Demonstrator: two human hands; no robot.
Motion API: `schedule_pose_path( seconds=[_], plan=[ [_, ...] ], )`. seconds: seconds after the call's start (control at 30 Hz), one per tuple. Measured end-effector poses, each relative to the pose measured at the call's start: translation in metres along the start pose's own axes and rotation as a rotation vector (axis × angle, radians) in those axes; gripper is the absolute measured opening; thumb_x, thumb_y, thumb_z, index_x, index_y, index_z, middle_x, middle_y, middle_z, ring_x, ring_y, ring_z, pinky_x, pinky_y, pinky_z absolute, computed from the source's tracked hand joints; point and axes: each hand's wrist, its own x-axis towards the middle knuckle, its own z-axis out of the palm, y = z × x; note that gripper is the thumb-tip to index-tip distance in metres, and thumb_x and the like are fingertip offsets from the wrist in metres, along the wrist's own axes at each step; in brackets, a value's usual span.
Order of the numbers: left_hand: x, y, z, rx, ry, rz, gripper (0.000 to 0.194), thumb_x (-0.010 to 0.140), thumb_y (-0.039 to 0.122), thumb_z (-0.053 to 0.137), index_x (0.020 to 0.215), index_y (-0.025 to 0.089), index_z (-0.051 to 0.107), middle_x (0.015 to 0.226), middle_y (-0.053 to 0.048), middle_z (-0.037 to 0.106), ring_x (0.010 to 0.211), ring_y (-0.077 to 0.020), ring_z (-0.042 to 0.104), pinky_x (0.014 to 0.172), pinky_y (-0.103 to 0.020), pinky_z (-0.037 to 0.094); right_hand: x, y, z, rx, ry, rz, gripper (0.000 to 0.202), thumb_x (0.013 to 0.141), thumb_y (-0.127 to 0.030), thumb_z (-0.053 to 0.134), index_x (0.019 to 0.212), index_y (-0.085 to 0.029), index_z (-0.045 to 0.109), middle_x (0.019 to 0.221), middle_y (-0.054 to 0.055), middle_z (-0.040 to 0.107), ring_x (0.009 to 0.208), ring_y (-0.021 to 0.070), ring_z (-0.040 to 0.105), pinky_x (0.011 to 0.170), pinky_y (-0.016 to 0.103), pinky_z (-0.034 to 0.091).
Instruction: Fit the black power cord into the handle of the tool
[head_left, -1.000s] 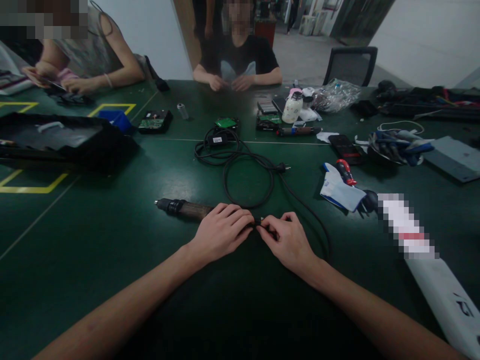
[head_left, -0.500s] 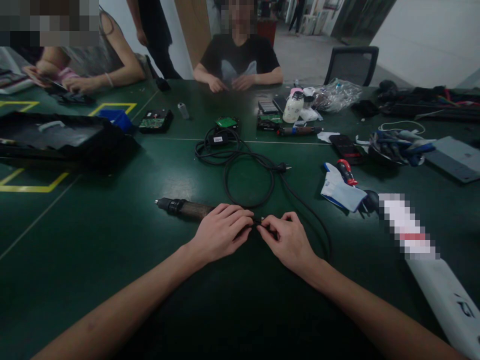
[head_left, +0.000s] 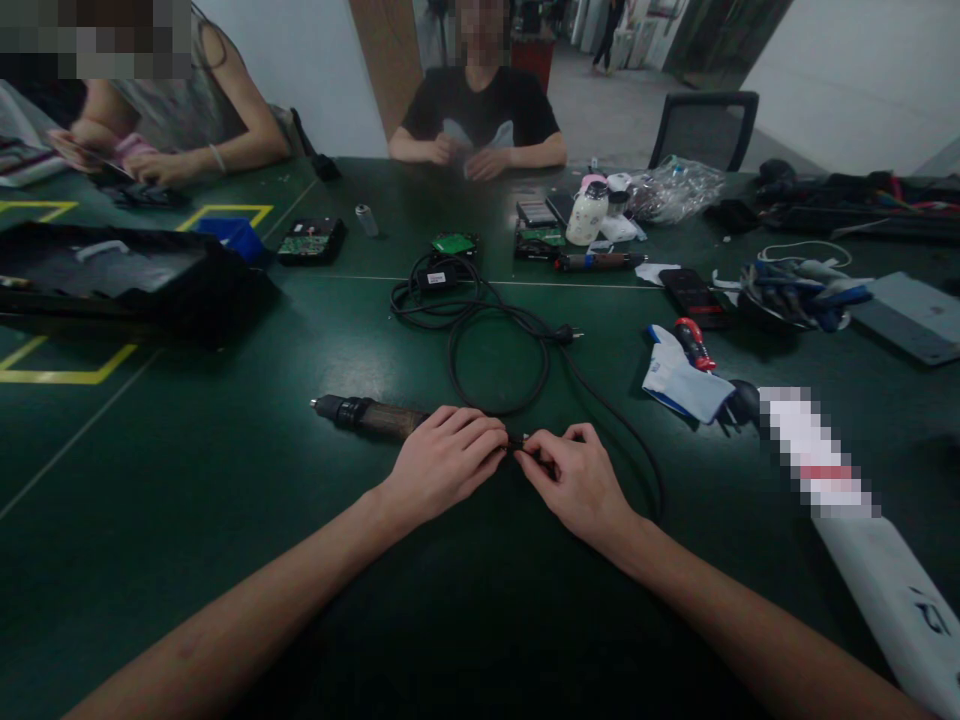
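Observation:
An electric screwdriver (head_left: pixel 382 418) with a brown handle and black nose lies on the table, its tip pointing left. My left hand (head_left: pixel 450 455) is closed over its rear end, hiding that part. My right hand (head_left: pixel 574 480) pinches a small dark cable connector (head_left: pixel 519 441) right at the screwdriver's tail; whether it is fully seated I cannot tell. A black power cable (head_left: pixel 637 440) curves round behind my right hand and runs back to a loop with a plug (head_left: pixel 568 334) and a black power adapter (head_left: pixel 437 277).
A white power strip (head_left: pixel 877 590) and a blue-white glove (head_left: pixel 682 380) with a red-black screwdriver (head_left: pixel 694 343) lie at right. Circuit-board units (head_left: pixel 311 242), a second electric screwdriver (head_left: pixel 604 261) and bottles (head_left: pixel 587 213) stand farther back. A black tray (head_left: pixel 127 270) is left. Two people sit opposite.
My hands stay almost still at the screwdriver's tail. The person opposite has raised a hand slightly, and someone standing behind at the left has left the view.

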Motion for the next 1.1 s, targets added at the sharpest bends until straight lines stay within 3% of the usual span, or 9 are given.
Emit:
schedule_pose_path(
  seconds=[0.7, 1.1],
  plan=[
    [0.0005, 0.0015, -0.0018, 0.023, -0.021, 0.011, 0.024, 0.098, 0.029, 0.055, 0.119, 0.024, 0.063, 0.128, -0.003, 0.067, 0.120, -0.0228, 0.061, 0.099, -0.042, 0.046, 0.0008, -0.0013, -0.0010, 0.002, -0.010, -0.001, 0.013, 0.102, -0.032, 0.056, 0.096, -0.023, 0.063, 0.075, -0.003, 0.068, 0.063, 0.0142, 0.052, 0.084, 0.035, 0.033],
    [-0.0004, -0.0003, 0.0012, -0.020, 0.024, 0.014, 0.020, 0.099, 0.027, 0.054, 0.115, 0.022, 0.063, 0.123, -0.004, 0.069, 0.116, -0.0208, 0.062, 0.099, -0.039, 0.050, 0.0005, -0.0018, -0.0004, -0.026, 0.006, -0.002, 0.014, 0.102, -0.032, 0.055, 0.096, -0.022, 0.064, 0.075, -0.002, 0.068, 0.063, 0.0147, 0.053, 0.083, 0.036, 0.034]
  ],
)
